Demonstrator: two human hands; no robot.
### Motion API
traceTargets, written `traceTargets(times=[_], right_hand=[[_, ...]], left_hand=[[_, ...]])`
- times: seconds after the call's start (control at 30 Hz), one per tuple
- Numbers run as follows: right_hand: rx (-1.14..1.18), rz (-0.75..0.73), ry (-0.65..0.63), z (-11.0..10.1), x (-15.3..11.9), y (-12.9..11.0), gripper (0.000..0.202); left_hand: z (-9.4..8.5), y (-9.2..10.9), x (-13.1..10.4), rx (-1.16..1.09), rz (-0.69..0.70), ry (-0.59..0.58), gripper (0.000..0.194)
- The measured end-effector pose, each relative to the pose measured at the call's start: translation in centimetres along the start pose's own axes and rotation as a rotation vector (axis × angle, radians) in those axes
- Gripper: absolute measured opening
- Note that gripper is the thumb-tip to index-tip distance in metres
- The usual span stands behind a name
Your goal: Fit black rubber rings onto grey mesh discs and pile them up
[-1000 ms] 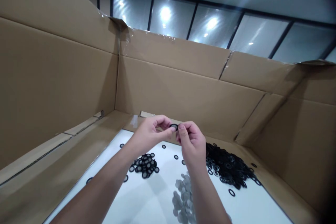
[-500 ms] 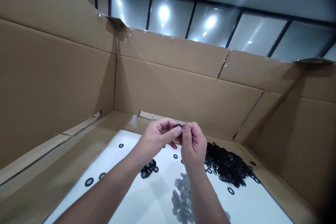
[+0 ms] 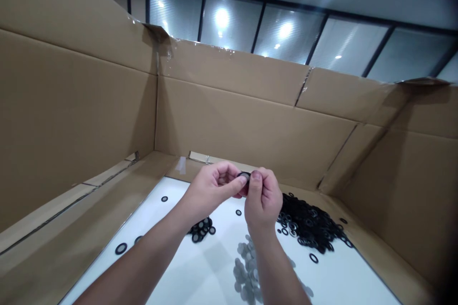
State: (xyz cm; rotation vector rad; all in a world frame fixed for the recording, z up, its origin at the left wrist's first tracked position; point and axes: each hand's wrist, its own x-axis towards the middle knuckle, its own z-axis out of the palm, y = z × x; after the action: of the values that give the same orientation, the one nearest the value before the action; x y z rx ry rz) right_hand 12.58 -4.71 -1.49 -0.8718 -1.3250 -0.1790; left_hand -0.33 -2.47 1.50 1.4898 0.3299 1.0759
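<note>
Black ring [image 3: 244,173] has shifted slightly rightward, pinched by fingers [image 3: 255,182] of left hand [image 3: 212,185] and right hand [image 3: 264,200]

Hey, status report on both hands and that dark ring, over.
Left hand, right hand: pinching together. Dark ring: between them, above white board. In the way: fingers cover part of it.

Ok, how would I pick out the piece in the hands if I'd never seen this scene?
Inside the cardboard walls lies a white board; towards its far edge, the left hand and right hand meet above it. Pinched between them is a small black-rimmed round piece, the only one held up rather than lying below.
</note>
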Motion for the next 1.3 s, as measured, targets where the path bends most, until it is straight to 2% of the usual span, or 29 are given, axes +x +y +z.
traceTargets(times=[0.07,0.13,0.2,0.37,0.43,0.5,0.6,0.73,0.93,1.1,1.3], right_hand=[[0.009,0.028,-0.014,0.0,0.0,0.1,0.022],[0.024,0.071,-0.084,-0.3,0.3,0.1,0.024],[0.031,0.086,-0.223,-0.9,0.8,0.1,0.024],[0.012,0.012,-0.636,-2.6,2.3,-0.3,0.032],[0.041,0.018,-0.737,-2.9,2.5,-0.5,0.036],[0.080,0.015,-0.770,-2.8,2.5,-0.6,0.039],[0.111,-0.002,-0.705,-2.4,2.1,-0.6,0.039],[0.136,0.036,-0.513,-1.7,1.5,-0.5,0.037],[0.139,0.036,-0.270,-1.3,0.9,-1.1,0.037],[0.187,-0.001,-0.272,-1.2,0.5,-1.2,0.035],[0.083,-0.078,-0.169,-1.2,0.4,-1.1,0.032]], left_hand=[[-0.2,0.0,0.1,0.027,0.007,-0.005,0.018],[-0.6,0.3,0.1,0.073,0.015,-0.015,0.019],[-1.4,0.7,0.0,0.146,0.006,-0.038,0.020],[-3.1,2.1,-0.7,0.339,-0.089,-0.166,0.016],[-3.3,2.4,-0.8,0.372,-0.117,-0.193,0.013],[-3.3,2.4,-0.8,0.365,-0.132,-0.203,0.012],[-3.0,2.2,-0.7,0.262,-0.123,-0.216,0.014],[-1.7,1.3,-0.4,0.088,-0.028,-0.216,0.019],[0.7,0.1,-0.6,-0.082,0.046,-0.029,0.023],[0.6,0.7,-0.9,-0.115,-0.002,-0.075,0.020],[0.4,1.0,-0.8,-0.107,-0.053,-0.113,0.020]])
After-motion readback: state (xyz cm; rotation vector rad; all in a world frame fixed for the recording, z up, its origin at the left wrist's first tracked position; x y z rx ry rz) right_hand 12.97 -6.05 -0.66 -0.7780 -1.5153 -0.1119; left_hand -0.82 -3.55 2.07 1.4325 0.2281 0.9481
